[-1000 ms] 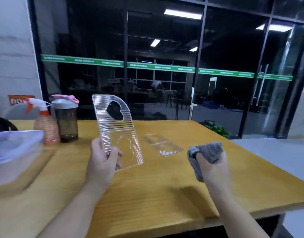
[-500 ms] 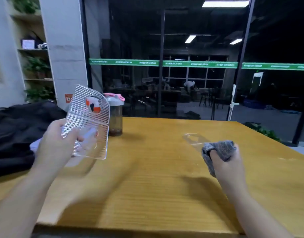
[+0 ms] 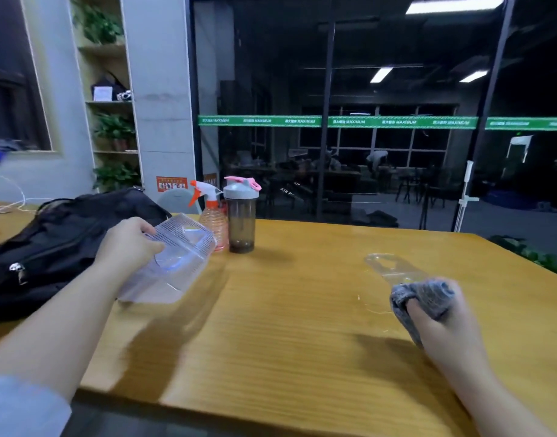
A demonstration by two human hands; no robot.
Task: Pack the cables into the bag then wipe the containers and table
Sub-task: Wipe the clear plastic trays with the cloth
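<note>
My left hand [image 3: 127,244] grips a clear ribbed plastic lid [image 3: 185,238] and holds it flat over a clear plastic container [image 3: 157,283] at the left of the wooden table [image 3: 286,326]. My right hand [image 3: 437,323] clutches a bunched grey cloth [image 3: 425,294] just above the table on the right. A second clear plastic lid [image 3: 393,269] lies flat on the table just beyond the cloth. A black bag [image 3: 56,244] sits at the table's left edge, behind my left forearm.
An orange spray bottle [image 3: 212,216] and a dark shaker bottle with a grey and pink cap [image 3: 241,216] stand side by side at the back of the table. A glass wall runs behind it. Shelves with plants stand at the back left.
My left hand has carried the ribbed lid leftward and tipped it down from upright to flat over the container. My head has turned left. The right hand keeps the cloth.
</note>
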